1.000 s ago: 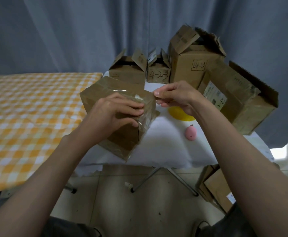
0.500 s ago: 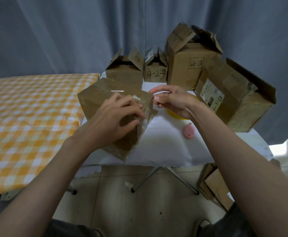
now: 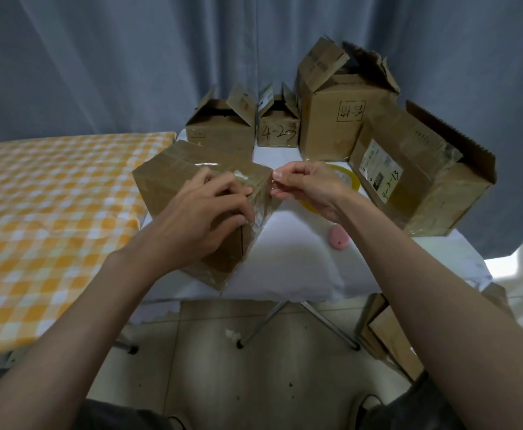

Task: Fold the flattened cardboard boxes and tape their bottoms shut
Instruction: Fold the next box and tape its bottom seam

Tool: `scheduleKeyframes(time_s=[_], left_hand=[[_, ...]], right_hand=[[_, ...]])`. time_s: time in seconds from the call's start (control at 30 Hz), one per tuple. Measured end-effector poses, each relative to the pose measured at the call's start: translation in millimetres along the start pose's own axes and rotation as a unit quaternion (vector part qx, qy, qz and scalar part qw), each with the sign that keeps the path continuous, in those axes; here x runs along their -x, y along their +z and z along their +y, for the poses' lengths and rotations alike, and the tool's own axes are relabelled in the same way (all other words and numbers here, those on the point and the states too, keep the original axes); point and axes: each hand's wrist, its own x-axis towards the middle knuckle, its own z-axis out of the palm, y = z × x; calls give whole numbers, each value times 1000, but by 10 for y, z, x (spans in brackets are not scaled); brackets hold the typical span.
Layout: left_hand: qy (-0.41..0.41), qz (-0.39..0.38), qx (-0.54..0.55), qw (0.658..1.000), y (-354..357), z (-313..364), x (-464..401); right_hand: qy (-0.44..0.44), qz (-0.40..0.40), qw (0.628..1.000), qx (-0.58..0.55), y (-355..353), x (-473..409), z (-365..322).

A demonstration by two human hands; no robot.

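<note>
Clear tape (image 3: 261,201) is pinched at its free end by the right hand (image 3: 308,189), thumb against curled fingers; left hand (image 3: 206,212) presses bent fingers on the strip over the upturned box (image 3: 173,175) at centre. Judged nearly sealed. Four folded boxes (image 3: 341,119) stand at 12 to 2 o'clock; flat cardboard (image 3: 387,333) at 4 o'clock looks unfolded.

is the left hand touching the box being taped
Touching. The head view shows the left hand lying on the cardboard box, its fingertips pressing the clear tape down at the box's near corner.
</note>
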Motion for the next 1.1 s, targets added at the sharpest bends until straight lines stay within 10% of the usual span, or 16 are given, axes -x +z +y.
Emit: scheduleKeyframes(time_s=[0.5, 0.83, 1.1], left_hand=[[-70, 123, -11, 990, 270, 217, -35], [-152, 135, 59, 977, 283, 262, -63], [-166, 205, -50, 963, 434, 289, -265]], right_hand=[[-161, 53, 969, 178, 65, 84, -34], [-289, 71, 873, 386, 69, 63, -10], [-252, 21, 893, 371, 45, 104, -60]])
